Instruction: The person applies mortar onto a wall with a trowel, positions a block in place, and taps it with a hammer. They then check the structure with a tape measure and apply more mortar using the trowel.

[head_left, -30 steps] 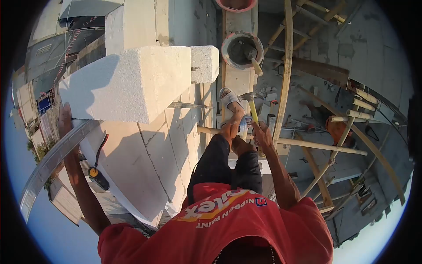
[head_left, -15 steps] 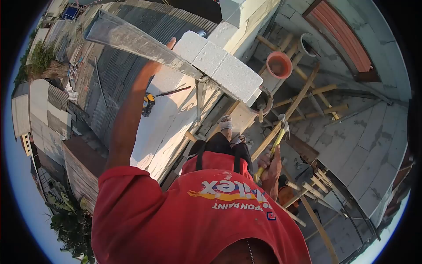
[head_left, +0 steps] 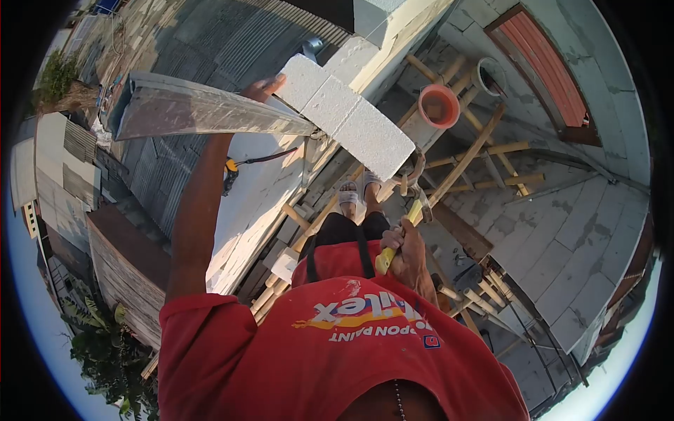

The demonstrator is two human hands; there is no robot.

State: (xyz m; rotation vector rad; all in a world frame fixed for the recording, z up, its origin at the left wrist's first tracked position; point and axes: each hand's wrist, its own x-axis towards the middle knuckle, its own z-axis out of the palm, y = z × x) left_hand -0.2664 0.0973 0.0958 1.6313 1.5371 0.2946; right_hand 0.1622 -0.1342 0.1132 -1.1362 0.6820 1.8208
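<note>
My left hand (head_left: 263, 89) reaches across the wall and touches the far left end of a white lightweight block (head_left: 351, 123), its fingers stretched out. Part of that hand and forearm is hidden behind a dusty metal channel (head_left: 210, 109), whose near end meets the block's edge. In my right hand (head_left: 409, 254) is a hammer (head_left: 387, 261) with a yellow handle, gripped in front of my waist. Its head points up toward the block's right end and is blurred. A yellow and black tool (head_left: 230, 168), perhaps a tape measure, lies on the wall left of the block.
An orange bucket (head_left: 439, 106) and a pale bucket (head_left: 489, 76) stand beyond wooden scaffold poles (head_left: 467, 154) at right. My feet (head_left: 349, 195) are on a narrow board beside the wall. Corrugated roofs (head_left: 274, 49) lie below on the left.
My right hand has moved up and left with the hammer, bringing its head closer to the block. My left hand stays at the block's end. The view has shifted slightly.
</note>
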